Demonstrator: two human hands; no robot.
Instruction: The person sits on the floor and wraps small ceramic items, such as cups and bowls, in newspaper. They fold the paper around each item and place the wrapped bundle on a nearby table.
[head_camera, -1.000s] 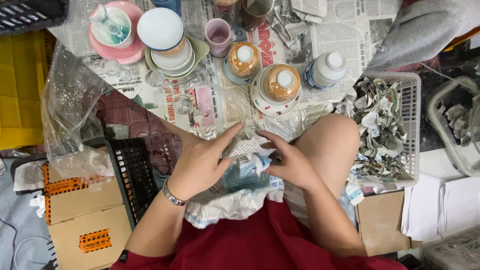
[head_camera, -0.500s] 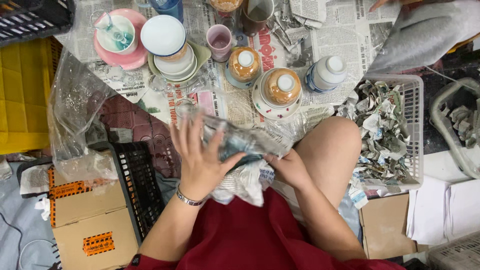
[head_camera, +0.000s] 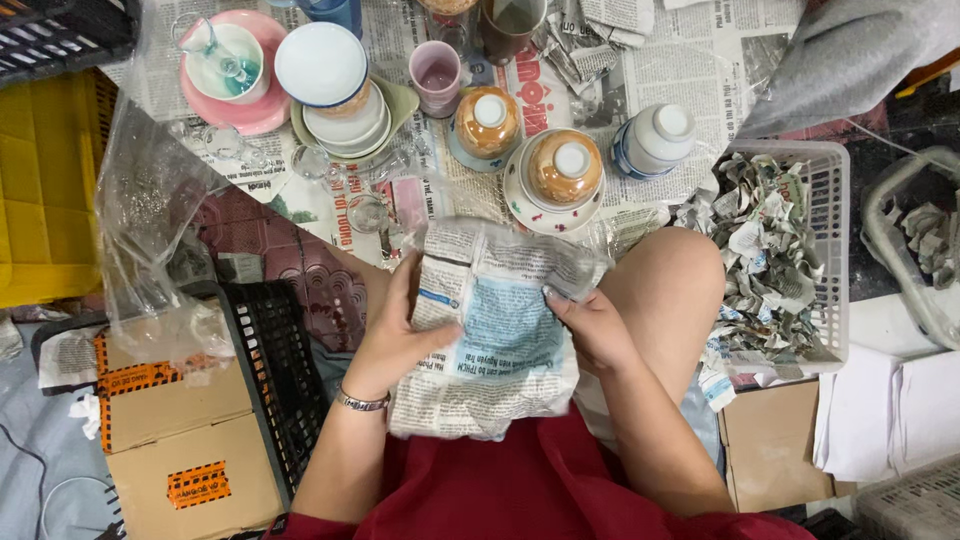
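Head view, hands: the left hand (head_camera: 400, 335) presses its palm and thumb on the left edge of a newspaper-wrapped bundle (head_camera: 495, 335), its grip clamped on the paper; a bracelet (head_camera: 362, 402) sits at that wrist.
Head view, right side: the right hand (head_camera: 592, 325) holds the bundle's right edge, fingers curled on the paper, its grip also clamped on it.
Head view, bundle: it lies over the person's lap, above the red garment (head_camera: 520, 480), upper end toward the crockery, partly under clear plastic film.
Head view, crockery: two brown-glazed lidded jars (head_camera: 565, 170) stand on saucers just beyond the bundle; a white and blue bottle-shaped jar (head_camera: 655, 140) is beside them; a pink cup (head_camera: 436, 76), a stack of white bowls (head_camera: 330, 85) and a pink plate (head_camera: 235, 100) stand farther off, all on spread newspaper sheets (head_camera: 680, 75).
Head view, sides: a white plastic basket (head_camera: 830, 200) of crumpled paper sits by the right knee; a black crate (head_camera: 275, 350), a cardboard box (head_camera: 180, 440) and a clear plastic bag (head_camera: 150, 220) lie to the left.
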